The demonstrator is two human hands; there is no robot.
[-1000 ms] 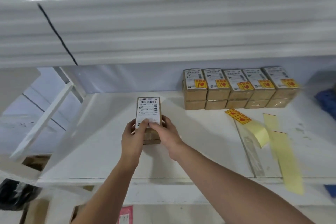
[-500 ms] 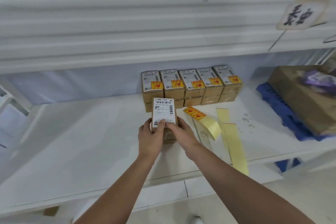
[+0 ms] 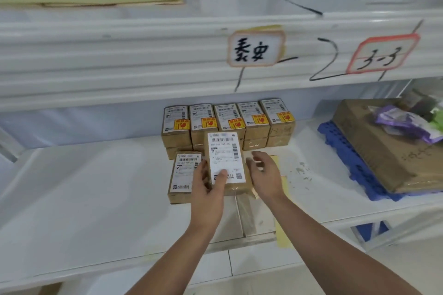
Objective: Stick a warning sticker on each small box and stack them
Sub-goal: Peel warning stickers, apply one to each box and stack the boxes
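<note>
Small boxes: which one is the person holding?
The box in the left hand, thumb on its label; unlike the back row, it bears no yellow sticker.

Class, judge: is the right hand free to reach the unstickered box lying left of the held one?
Probably not directly: the left hand and held box sit between the right hand and that lying box.

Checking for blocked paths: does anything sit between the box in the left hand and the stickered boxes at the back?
Nothing visible does. The box in the left hand is in front of the stickered boxes; another unstickered box lies to its left, the open right hand to its right.
</note>
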